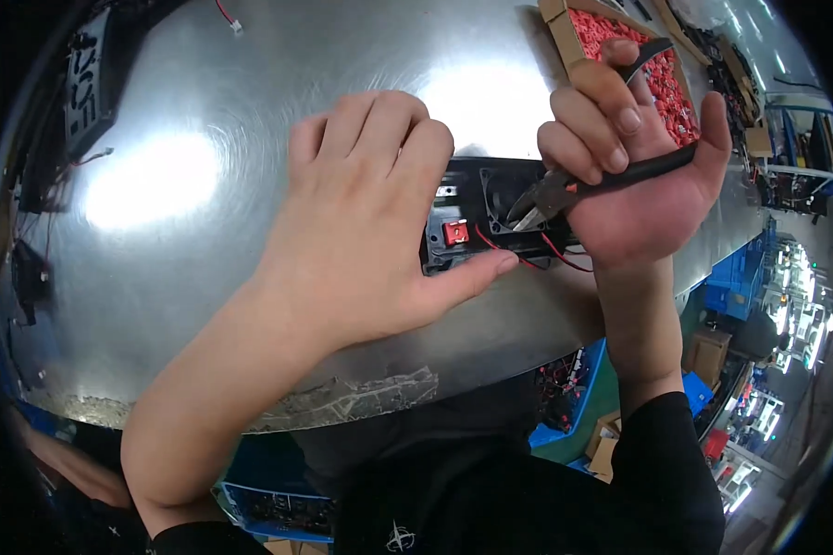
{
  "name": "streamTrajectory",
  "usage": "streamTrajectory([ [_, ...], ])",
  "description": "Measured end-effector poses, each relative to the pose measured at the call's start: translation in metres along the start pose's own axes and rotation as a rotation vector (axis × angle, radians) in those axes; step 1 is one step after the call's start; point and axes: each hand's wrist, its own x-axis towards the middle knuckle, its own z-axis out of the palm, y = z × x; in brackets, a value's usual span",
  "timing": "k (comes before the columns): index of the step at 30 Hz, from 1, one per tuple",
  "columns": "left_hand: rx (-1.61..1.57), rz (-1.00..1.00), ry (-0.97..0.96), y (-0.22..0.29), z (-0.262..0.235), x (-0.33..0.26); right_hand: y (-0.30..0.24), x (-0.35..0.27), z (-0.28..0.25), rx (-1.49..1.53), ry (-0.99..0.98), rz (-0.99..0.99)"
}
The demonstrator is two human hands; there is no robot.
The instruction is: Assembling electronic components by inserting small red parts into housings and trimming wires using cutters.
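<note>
Two hands, apart: L hand (356, 208) over rectangular black plastic housing (470, 191), can't tell if gripping; R hand (634, 162) clamped on black-handled steel pliers (557, 195), handles splayed, tips at housing, btwn hands. Slip from loose L hold cd nick thin red wires (486, 240) nr tips.

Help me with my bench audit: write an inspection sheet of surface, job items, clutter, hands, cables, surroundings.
Surface: shiny metal table, worn tape at near edge.
Job items: housing with red fitting; pliers, tips over it.
Clutter: carton of red parts, right; panel, left.
Hands: left hand over the housing's left end, grip hidden; right hand holds the pliers.
Cables: red wires at the housing; white-plugged lead at far side.
Surroundings: blue bins; another person's arm, lower left.
</note>
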Motion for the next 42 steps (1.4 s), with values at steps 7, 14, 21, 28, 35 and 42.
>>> streamTrajectory([
  [7, 0.035, -0.036, 0.069, 0.017, 0.013, 0.003, 0.011, -0.009, 0.042, -0.148, -0.115, -0.178],
  [14, 0.022, -0.076, 0.100, 0.016, 0.014, -0.001, 0.025, -0.019, 0.057, -0.296, -0.165, -0.141],
  [21, -0.011, -0.089, 0.117, 0.018, 0.020, -0.003, 0.034, -0.005, 0.058, -0.452, -0.235, -0.087],
  [28, 0.033, -0.059, 0.225, 0.019, 0.027, 0.002, 0.034, 0.007, 0.048, -0.595, -0.285, -0.065],
  [35, 0.020, -0.088, 0.163, 0.018, 0.025, 0.004, 0.022, 0.001, 0.043, -0.736, -0.332, -0.056],
  [42, 0.125, -0.046, 0.219, 0.011, 0.024, 0.008, 0.023, 0.000, 0.044, -0.657, -0.088, -0.062],
])
